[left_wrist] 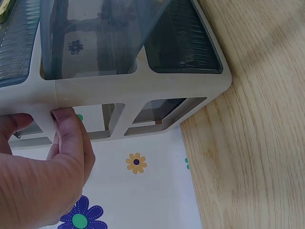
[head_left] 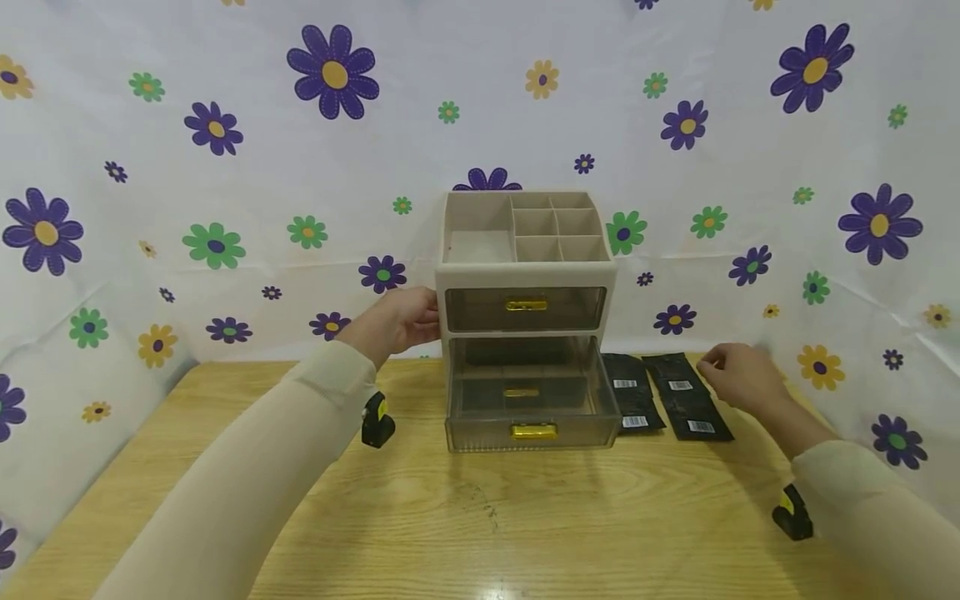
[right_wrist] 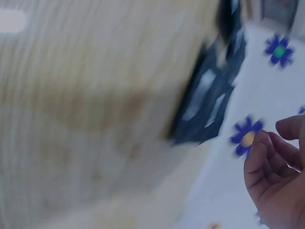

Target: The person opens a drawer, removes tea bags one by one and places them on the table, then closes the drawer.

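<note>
A cream desktop organizer [head_left: 525, 273] with dark see-through drawers stands near the back of the table. Its top drawer [head_left: 480, 310] is closed, while the middle drawer [head_left: 487, 433] sticks out toward me and looks empty. At the organizer's left side, my left hand [head_left: 412, 318] grips the frame, thumb and fingers around an upright bar in the left wrist view. My right hand [head_left: 742, 377] hovers beside a flat black packet [head_left: 686, 396], fingers loosely curled with nothing in them. A second black packet [head_left: 630, 387] lies between that one and the organizer, partly hidden by the drawer.
Open compartments [head_left: 557, 223] top the organizer. A flower-print cloth [head_left: 247, 150] hangs right behind the wooden table [head_left: 420, 517] and along both sides. Small black devices [head_left: 377, 421] sit at both wrists.
</note>
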A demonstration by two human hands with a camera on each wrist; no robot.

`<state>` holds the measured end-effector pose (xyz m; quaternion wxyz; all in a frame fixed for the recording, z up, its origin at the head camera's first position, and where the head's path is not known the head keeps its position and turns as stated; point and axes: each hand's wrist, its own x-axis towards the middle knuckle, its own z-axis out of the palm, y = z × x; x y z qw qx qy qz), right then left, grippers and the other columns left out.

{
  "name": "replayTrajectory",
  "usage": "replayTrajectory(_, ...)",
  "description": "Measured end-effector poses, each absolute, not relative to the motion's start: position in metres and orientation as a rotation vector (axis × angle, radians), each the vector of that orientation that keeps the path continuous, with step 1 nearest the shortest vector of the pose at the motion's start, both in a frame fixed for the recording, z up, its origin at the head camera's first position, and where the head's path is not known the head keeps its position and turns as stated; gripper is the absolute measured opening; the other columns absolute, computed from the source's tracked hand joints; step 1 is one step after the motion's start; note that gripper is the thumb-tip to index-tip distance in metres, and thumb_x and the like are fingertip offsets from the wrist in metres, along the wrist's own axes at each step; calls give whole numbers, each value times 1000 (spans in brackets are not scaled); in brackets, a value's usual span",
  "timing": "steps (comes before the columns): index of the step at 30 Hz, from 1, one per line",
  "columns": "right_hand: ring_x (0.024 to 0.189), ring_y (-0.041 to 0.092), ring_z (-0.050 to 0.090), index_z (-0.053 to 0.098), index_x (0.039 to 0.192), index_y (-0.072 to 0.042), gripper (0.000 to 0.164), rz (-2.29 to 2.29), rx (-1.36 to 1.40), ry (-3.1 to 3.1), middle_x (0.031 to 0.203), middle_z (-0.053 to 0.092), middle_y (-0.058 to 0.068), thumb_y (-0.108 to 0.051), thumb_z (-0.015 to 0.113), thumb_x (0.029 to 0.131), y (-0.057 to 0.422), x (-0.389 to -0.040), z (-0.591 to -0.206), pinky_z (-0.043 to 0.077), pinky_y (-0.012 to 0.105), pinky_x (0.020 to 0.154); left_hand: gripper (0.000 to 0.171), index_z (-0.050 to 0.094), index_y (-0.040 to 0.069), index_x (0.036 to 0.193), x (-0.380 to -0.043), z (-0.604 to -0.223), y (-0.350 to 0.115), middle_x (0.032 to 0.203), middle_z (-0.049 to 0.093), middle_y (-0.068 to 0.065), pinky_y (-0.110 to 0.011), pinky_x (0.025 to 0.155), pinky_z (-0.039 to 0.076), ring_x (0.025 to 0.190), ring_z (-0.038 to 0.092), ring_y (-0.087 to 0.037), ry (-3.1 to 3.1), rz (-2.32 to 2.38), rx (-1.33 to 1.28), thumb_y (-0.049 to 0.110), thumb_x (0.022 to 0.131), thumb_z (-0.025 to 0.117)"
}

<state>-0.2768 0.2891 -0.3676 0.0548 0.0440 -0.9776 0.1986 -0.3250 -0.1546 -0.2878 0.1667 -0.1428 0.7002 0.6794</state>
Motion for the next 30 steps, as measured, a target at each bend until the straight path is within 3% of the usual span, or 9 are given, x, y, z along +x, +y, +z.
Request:
replayTrajectory(10, 75, 26, 62, 68, 96, -2, 28, 624, 306, -2715, 89, 69, 15, -25, 51, 93, 236, -257, -323, 51, 44, 66, 38, 46, 2, 130, -324, -286, -154, 121, 51, -14, -35, 97, 49, 114, 55, -26, 1978, 1957, -407, 15, 95, 48)
replayTrajectory(23, 60, 12, 51, 69, 86, -9, 13, 619, 530, -2528, 71, 66, 0, -16, 58, 89, 186, -229, -299, 42, 25, 55, 37, 46, 3, 130, -325, -286, -155, 120, 51, -12, -35, 98, 49, 112, 55, -24, 1983, 1940, -408, 16, 95, 47)
replayTrajectory(30, 58, 2, 47, 68, 85, -13, 4, 553, 890, -2383, 72, 62, -7, -15, 65, 84, 160, -207, -301, 43, 17, 50, 37, 45, 3, 131, -324, -286, -154, 119, 50, -12, -35, 98, 48, 112, 54, -24, 1972, 1941, -408, 16, 95, 46)
